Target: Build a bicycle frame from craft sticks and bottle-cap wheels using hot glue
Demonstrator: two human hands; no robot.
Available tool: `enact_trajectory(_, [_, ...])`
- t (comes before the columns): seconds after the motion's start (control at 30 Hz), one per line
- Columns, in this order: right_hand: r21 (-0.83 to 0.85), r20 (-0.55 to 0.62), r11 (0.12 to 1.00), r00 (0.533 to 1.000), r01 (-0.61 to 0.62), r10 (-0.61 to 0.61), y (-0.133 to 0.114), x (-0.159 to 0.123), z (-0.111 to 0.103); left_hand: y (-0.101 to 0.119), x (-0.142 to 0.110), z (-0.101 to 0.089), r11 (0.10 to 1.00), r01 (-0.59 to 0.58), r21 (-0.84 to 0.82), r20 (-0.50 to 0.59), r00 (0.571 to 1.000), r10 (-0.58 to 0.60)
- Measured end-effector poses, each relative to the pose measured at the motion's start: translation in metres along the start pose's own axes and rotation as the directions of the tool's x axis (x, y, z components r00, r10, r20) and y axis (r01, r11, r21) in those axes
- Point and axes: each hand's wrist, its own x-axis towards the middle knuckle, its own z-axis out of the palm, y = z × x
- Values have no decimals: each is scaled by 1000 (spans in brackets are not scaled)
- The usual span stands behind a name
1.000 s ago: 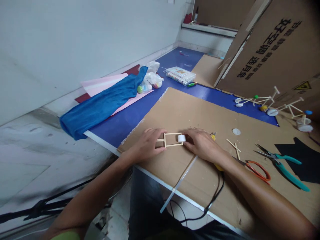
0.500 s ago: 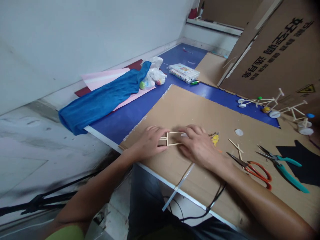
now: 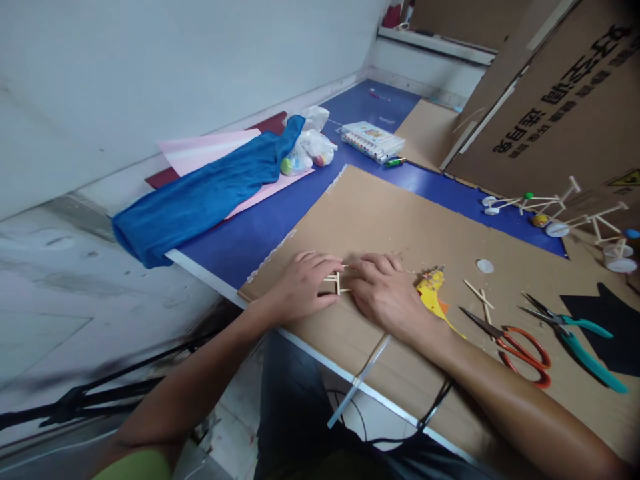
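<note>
A small frame of thin wooden sticks point(image 3: 338, 283) lies on the brown cardboard sheet point(image 3: 390, 213) near its front left corner. My left hand point(image 3: 303, 288) rests on the frame's left end, fingers curled down on it. My right hand point(image 3: 384, 293) lies flat over the frame's right part and hides most of it, along with the white cap seen there earlier. A yellow glue gun point(image 3: 433, 293) lies just right of my right hand, its black cable point(image 3: 434, 400) running off the table edge.
Orange-handled scissors point(image 3: 520, 347), teal pliers point(image 3: 575, 333), loose sticks point(image 3: 480, 297) and a white disc point(image 3: 485, 266) lie to the right. Stick models point(image 3: 555, 207) stand by large cardboard boxes point(image 3: 560, 100). A blue cloth point(image 3: 200, 197), a plastic bag point(image 3: 310, 150) and a marker box point(image 3: 373, 141) sit at the back left.
My right hand slid left over the stick frame and the white cap, covering them. The yellow glue gun now shows beside it. My left hand stayed on the frame's left end.
</note>
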Motion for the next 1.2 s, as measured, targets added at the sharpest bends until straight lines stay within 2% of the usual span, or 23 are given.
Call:
enact_trajectory(0.43, [85,66,995,997,-49,44,-2,3,-7,0,0,2,1000,6,-1,-16,1000,-6])
enact_trajectory(0.67, [80,28,996,999,-38,36,-2,3,-5,0,-1,5,1000,-9,18,-37,999,10])
enact_trajectory(0.9, [84,44,996,998,-40,36,-1,3,-6,3,-2,7,998,62,6,-72,996,-61])
enact_trajectory(1.2, [68,41,997,998,-45,42,-1,3,-5,2,-1,6,999,43,23,-51,998,-42])
